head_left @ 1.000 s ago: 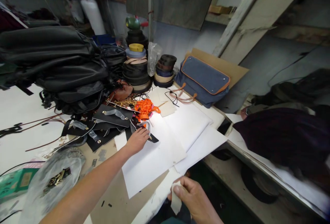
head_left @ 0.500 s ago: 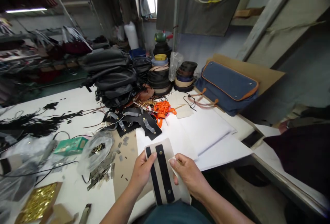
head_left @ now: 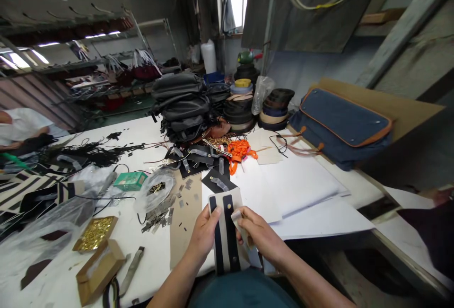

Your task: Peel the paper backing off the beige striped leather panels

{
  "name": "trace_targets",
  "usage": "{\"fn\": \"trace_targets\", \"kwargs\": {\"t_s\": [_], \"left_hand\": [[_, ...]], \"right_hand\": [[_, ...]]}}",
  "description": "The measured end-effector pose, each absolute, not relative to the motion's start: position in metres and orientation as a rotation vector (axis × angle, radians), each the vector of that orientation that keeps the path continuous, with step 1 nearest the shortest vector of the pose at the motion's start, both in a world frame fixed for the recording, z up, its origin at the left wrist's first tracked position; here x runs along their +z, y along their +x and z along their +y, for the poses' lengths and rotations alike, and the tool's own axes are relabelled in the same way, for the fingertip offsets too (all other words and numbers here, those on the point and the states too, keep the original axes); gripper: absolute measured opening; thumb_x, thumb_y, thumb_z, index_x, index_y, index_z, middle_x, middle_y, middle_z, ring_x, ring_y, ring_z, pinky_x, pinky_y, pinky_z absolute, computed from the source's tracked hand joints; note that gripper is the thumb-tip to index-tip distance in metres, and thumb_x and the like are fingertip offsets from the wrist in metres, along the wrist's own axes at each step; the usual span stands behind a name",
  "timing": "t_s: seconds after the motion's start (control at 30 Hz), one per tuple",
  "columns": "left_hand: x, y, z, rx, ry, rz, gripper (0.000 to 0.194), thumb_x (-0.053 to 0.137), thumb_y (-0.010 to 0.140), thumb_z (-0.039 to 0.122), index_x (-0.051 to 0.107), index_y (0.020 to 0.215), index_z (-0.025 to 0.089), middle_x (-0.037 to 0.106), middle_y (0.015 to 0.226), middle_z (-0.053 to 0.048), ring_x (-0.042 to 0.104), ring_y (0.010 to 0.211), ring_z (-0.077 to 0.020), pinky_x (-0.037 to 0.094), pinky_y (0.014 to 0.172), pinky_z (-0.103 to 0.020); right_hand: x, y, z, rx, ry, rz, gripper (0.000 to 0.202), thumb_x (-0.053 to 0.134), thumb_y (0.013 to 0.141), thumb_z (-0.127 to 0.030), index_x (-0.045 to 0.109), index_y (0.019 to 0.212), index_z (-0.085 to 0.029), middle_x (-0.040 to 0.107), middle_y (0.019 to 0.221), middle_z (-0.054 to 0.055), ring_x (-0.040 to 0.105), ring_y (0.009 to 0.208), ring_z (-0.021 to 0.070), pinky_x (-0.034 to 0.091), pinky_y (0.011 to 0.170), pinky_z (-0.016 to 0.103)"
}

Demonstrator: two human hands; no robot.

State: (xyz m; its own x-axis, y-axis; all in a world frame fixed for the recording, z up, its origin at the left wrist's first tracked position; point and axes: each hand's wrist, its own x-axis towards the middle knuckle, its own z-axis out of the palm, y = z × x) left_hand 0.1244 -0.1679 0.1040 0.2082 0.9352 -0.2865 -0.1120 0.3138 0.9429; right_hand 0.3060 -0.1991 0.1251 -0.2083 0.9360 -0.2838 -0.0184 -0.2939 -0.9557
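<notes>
The left hand (head_left: 205,233) pinches the striped panel (head_left: 224,239) by its near edge, thumb on top; the panel extends rightward from that hand. The right hand (head_left: 258,230) pinches a pale strip (head_left: 234,215) at the panel's other side. The panel looks light, flexible yet fairly firm, probably not slippery or fragile. Its long edges seem the best hold, clear of the 2 metal studs (head_left: 229,206) right of the left thumb.

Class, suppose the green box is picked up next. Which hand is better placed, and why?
Probably the left hand: it is nearer the green box, which lies on that side, while the right hand is farther across. However, the left would first have to release the striped piece.
</notes>
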Motion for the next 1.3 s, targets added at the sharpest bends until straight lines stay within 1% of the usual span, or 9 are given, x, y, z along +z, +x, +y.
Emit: {"fn": "trace_targets", "kwargs": {"t_s": [0.1,0.2,0.4,0.57,0.67,0.87,1.0,1.13,1.3], "left_hand": [[0.107,0.126,-0.173,0.915,0.984,1.114,0.051,0.067,0.089,0.059,0.070,0.116,0.015,0.077,0.083,-0.006,0.068,0.066,-0.0185,0.052,0.060,-0.027],[0.109,0.129,-0.177,0.899,0.963,1.078,0.051,0.068,0.090,0.057,0.071,0.117,0.014,0.080,0.091,-0.009,0.072,0.074,-0.0214,0.054,0.066,-0.029],[0.112,0.133,-0.184,0.908,0.906,1.052,0.049,0.068,0.090,0.055,0.073,0.119,0.016,0.081,0.101,-0.009,0.075,0.088,-0.0258,0.056,0.077,-0.032],[0.112,0.136,-0.185,0.933,0.913,1.014,0.047,0.067,0.091,0.056,0.076,0.115,0.017,0.081,0.108,-0.009,0.074,0.095,-0.0266,0.055,0.087,-0.035],[0.116,0.137,-0.187,0.890,0.977,0.995,0.049,0.063,0.093,0.058,0.077,0.113,0.016,0.081,0.105,-0.010,0.074,0.095,-0.0271,0.055,0.088,-0.036],[0.123,0.135,-0.186,0.854,1.208,1.085,0.038,0.079,0.081,0.049,0.081,0.100,0.017,0.082,0.099,-0.007,0.073,0.097,-0.0292,0.055,0.090,-0.036],[0.124,0.132,-0.181,0.864,1.304,1.142,0.031,0.075,0.084,0.045,0.081,0.095,0.017,0.081,0.093,-0.006,0.073,0.091,-0.0275,0.056,0.084,-0.035],[0.129,0.128,-0.177,0.863,1.317,1.280,0.024,0.076,0.080,0.040,0.079,0.083,0.016,0.079,0.079,-0.004,0.070,0.074,-0.0239,0.054,0.070,-0.031],[0.134,0.128,-0.177,0.852,1.374,1.327,0.025,0.079,0.077,0.042,0.080,0.078,0.016,0.077,0.071,-0.003,0.068,0.067,-0.0223,0.051,0.062,-0.029]], "right_hand": [[0.126,0.311,-0.204,1.632,-1.282,-1.175,0.018,0.053,0.099,-0.038,0.059,0.097,-0.021,0.070,0.073,-0.003,0.054,0.055,0.0114,0.038,0.051,0.022],[0.123,0.314,-0.210,1.597,-1.341,-1.188,0.029,0.059,0.097,-0.049,0.060,0.093,-0.020,0.071,0.069,-0.001,0.052,0.052,0.0111,0.037,0.052,0.022],[0.119,0.314,-0.216,1.415,-1.445,-1.193,0.040,0.063,0.092,-0.058,0.054,0.078,-0.021,0.052,0.056,-0.007,0.049,0.048,0.0117,0.037,0.052,0.025],[0.121,0.318,-0.214,1.233,-1.514,-1.266,0.042,0.065,0.092,-0.055,0.052,0.071,-0.020,0.046,0.064,-0.006,0.043,0.061,0.0120,0.033,0.058,0.025],[0.123,0.317,-0.214,1.164,-1.529,-1.300,0.041,0.065,0.092,-0.053,0.052,0.070,-0.020,0.046,0.066,-0.005,0.043,0.066,0.0131,0.033,0.061,0.026],[0.123,0.310,-0.215,1.134,-1.536,-1.343,0.042,0.062,0.094,-0.053,0.054,0.070,-0.019,0.046,0.067,-0.005,0.043,0.067,0.0136,0.033,0.060,0.026],[0.130,0.307,-0.215,1.134,-1.505,-1.452,0.042,0.057,0.098,-0.054,0.056,0.074,-0.020,0.049,0.069,-0.004,0.046,0.069,0.0142,0.034,0.061,0.026],[0.140,0.306,-0.216,1.145,-1.466,-1.548,0.039,0.053,0.101,-0.051,0.057,0.077,-0.021,0.052,0.070,-0.003,0.047,0.068,0.0146,0.035,0.060,0.026],[0.143,0.306,-0.210,1.124,-1.471,-1.614,0.036,0.051,0.102,-0.047,0.058,0.077,-0.022,0.055,0.070,-0.002,0.050,0.068,0.0158,0.036,0.059,0.026]]}}
